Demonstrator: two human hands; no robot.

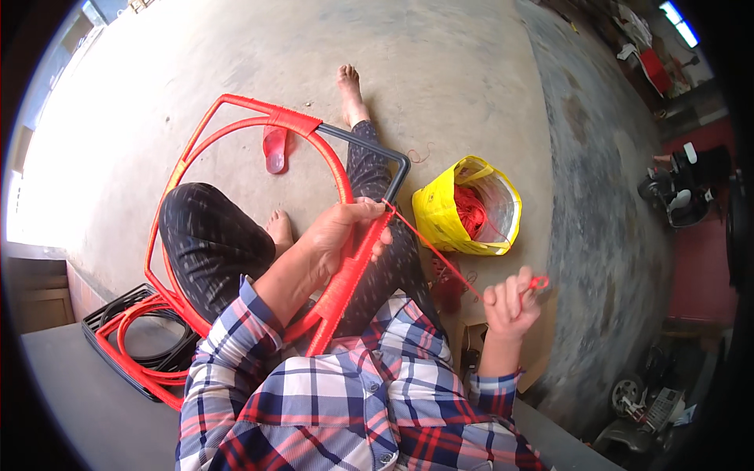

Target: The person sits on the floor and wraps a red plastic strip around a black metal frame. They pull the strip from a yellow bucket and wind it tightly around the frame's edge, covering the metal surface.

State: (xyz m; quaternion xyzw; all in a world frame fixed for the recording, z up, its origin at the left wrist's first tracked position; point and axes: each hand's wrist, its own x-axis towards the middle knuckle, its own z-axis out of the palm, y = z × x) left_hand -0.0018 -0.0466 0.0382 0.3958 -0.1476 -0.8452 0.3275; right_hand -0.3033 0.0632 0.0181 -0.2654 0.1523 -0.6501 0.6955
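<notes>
A large frame [298,119], squarish outside with a round ring inside, leans across my lap. Red cord wraps most of it, while a corner section [369,144] at its upper right is bare and black. My left hand [334,235] closes round the frame's right side, thumb at the edge where wrapping meets bare bar. From that spot a red cord [428,242] runs taut, down and right, to my right hand [512,304]. The right fingers are curled on the cord, and a small loop of it sticks out beside them.
A yellow bag [433,216] holding a bundle of red cord [469,212] stands on the floor to the right. More red and black frames [129,337] are stacked on the grey seat at left. A red slipper [275,149] lies ahead. Parked vehicles [679,188] line the far right.
</notes>
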